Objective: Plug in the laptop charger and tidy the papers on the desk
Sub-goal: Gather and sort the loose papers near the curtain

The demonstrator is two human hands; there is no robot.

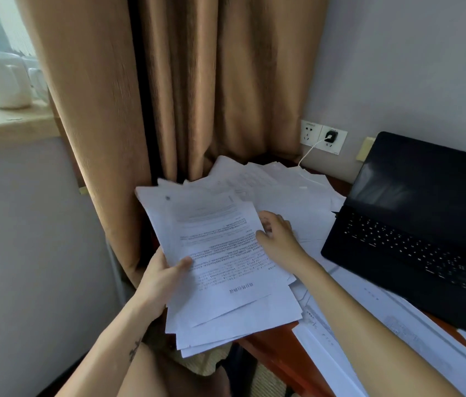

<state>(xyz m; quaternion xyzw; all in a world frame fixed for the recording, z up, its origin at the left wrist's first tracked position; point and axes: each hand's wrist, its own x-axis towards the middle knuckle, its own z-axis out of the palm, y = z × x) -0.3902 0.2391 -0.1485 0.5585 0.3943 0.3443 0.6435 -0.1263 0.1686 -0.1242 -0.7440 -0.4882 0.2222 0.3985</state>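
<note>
The left hand (166,277) grips the near left edge of a stack of papers (220,262), its thumb (183,264) pressed flat on the top printed sheet and the rest of its fingers hidden beneath. The right hand (277,234) meets the stack's right edge with fingers curled, pinching the sheets there. The stack is fanned and uneven. Its lower corners jut past the desk (269,349) edge toward the person, and its far left corner comes close to the brown curtain (197,81), so there is little room on that side. Beyond the right hand's fingers, loose papers (283,186) lie scattered toward the back corner. Long sheets (369,325) cover the near right of the desk, under the right forearm. The open black laptop (415,224) sits just right of the right hand, its screen dark. Behind the loose papers, the charger plug (331,136) sits in the wall socket (323,137), and its white cable (309,151) drops onto the sheets. Far left, a white mug (2,78) stands on the windowsill (5,123).
</note>
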